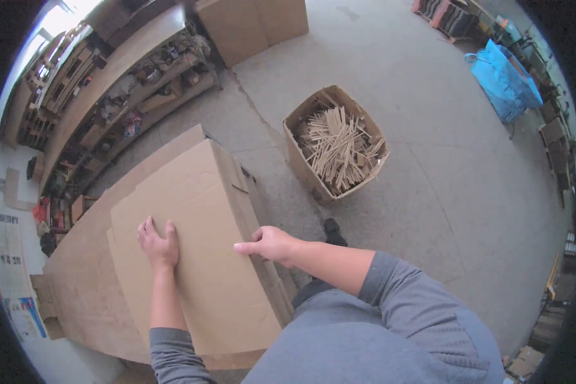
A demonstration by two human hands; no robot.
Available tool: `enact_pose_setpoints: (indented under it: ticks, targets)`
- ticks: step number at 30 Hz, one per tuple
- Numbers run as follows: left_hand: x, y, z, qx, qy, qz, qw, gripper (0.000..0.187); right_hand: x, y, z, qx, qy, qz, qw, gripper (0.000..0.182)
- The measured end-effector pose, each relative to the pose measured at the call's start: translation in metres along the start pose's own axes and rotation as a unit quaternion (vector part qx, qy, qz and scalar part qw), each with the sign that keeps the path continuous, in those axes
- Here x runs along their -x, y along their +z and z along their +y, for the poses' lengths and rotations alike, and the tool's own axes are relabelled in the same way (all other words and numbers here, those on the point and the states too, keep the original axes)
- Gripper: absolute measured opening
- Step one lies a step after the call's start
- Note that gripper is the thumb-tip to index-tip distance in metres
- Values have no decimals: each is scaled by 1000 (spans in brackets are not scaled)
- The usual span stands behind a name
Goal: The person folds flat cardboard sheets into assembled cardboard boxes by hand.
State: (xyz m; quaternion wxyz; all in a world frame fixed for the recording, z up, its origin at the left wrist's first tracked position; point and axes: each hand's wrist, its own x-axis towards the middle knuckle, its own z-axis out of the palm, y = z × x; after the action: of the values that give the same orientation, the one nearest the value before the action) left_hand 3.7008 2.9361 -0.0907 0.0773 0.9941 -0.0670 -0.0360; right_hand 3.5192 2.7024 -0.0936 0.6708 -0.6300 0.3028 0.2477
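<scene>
A stack of flat brown cardboard lies on a wide table in front of me. On the top sheet, left of its middle, my left hand rests with its fingers apart and holds nothing. At the right edge of the stack is my right hand, its thumb laid over the top sheet and its other fingers curled at the edge, partly hidden. The right hand grips the sheet's edge.
An open carton filled with thin cardboard strips stands on the floor beyond the table. Cluttered shelves run along the upper left. Large cardboard panels stand at the top. A blue bag is at the upper right.
</scene>
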Motion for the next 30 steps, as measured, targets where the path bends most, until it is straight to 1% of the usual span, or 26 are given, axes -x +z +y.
enact_pose_setpoints:
  ticks: [2,3,4,5,7,8,9,11,14,16,18,20,21,23,24,26,27,29,30]
  targets:
    - [-1,0,-1,-15,-6,-7,1000,71,-10,3,10,-52,11,-30,998,54]
    - [-2,0,-1,-16,-6,-9,1000,70,-11,4,7,-66,26,-28,997,51]
    - [-2,1,-2,-16,-7,-11,1000,70,-11,5,4,-93,54,-23,994,56]
    - [-3,1,-2,-19,-7,-13,1000,70,-11,6,1,-122,82,-19,989,72]
    - [-3,-1,-1,-21,-16,-23,999,71,-15,14,3,-103,63,13,993,65]
    - [-4,-2,0,-21,-22,-29,999,72,-16,18,4,-90,50,35,994,65]
    - [-3,2,-3,-16,-10,-6,1000,71,-21,20,6,-89,47,37,994,64]
    - [0,10,-8,6,38,82,996,68,-29,23,14,-85,41,46,994,61]
    - [-2,24,-19,9,52,130,990,68,-40,25,24,-116,-8,63,991,61]
    - [0,22,-17,4,39,117,992,68,-41,19,31,-144,-17,55,988,52]
    - [-5,22,-17,2,36,118,992,68,-40,5,28,-173,-28,41,984,50]
    - [-6,28,-25,-9,56,130,990,68,-33,-10,24,-227,-18,-1,974,49]
    - [-3,24,-20,-5,52,118,992,68,-28,-10,20,-223,-12,-1,975,49]
    - [0,12,-8,14,37,77,996,68,-18,-11,9,-208,6,-4,978,58]
    - [0,12,-7,11,37,77,996,68,-22,-7,14,-188,-6,-1,982,52]
    - [0,11,-7,0,33,73,997,67,-30,3,24,-107,-54,9,993,33]
    - [-1,10,-8,-3,28,63,998,68,-10,0,10,-84,-50,11,995,33]
    - [-4,8,-8,-14,13,22,1000,70,29,-6,-17,7,-34,18,999,41]
    - [-2,9,-7,-10,14,29,999,70,31,-7,-21,15,-27,9,999,43]
